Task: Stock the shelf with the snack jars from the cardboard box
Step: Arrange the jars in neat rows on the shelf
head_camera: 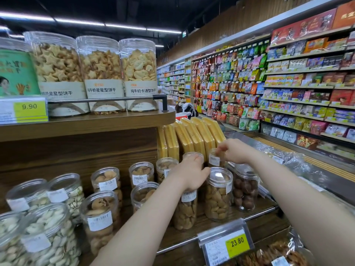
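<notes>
Right fingers [221,149] around jar [214,160]

from my feed i see two bare forearms coming in from the bottom edge. neither one shows a sleeve, cuff, glove, watch or band anywhere along its visible length. my left hand [189,174] is bare too, no ring that i can make out, knuckles and the back of the hand facing the camera. my right hand [233,151] is slightly blurred, so i cannot tell fine detail on its fingers; nothing worn on it shows. both wrists are uncovered. no clothing enters the picture at all.
</notes>
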`<action>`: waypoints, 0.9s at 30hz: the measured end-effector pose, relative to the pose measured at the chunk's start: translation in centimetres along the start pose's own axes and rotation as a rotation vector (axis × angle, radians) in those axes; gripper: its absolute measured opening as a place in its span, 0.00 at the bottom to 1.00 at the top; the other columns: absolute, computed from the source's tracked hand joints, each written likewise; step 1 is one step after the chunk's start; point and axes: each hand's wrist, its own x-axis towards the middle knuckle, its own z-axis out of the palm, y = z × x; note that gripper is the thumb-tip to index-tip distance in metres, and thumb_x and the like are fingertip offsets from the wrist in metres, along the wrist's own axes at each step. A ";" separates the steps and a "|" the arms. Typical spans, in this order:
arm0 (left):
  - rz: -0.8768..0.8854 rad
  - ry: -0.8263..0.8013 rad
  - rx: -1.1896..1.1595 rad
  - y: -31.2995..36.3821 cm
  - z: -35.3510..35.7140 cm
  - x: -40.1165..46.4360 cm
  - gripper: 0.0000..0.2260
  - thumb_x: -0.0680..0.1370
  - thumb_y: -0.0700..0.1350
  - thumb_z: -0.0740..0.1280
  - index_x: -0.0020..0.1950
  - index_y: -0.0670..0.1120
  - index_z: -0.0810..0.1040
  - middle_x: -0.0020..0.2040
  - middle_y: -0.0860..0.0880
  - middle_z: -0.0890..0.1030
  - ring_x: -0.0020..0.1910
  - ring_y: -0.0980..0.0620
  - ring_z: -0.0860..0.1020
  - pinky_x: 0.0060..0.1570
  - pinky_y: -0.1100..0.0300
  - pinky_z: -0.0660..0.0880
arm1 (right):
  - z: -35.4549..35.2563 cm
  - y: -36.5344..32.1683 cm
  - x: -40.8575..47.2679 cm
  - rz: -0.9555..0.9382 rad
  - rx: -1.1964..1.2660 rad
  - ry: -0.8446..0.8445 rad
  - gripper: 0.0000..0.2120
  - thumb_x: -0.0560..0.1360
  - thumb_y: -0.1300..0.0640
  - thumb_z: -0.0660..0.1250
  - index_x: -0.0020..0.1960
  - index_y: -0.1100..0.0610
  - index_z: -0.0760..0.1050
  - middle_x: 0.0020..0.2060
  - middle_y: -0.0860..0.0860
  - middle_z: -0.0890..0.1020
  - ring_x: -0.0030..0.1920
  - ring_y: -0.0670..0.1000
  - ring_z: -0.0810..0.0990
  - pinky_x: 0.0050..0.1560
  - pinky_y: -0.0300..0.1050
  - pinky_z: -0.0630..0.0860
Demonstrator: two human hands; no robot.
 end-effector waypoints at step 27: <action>0.221 0.231 0.035 2.9 1.1 -3.7 0.10 0.76 0.49 0.66 0.54 0.47 0.78 0.53 0.49 0.78 0.54 0.49 0.75 0.53 0.53 0.74 | -4.0 1.5 -8.7 0.075 -0.024 -0.043 0.15 0.72 0.68 0.57 0.45 0.53 0.79 0.49 0.52 0.81 0.52 0.53 0.79 0.51 0.47 0.77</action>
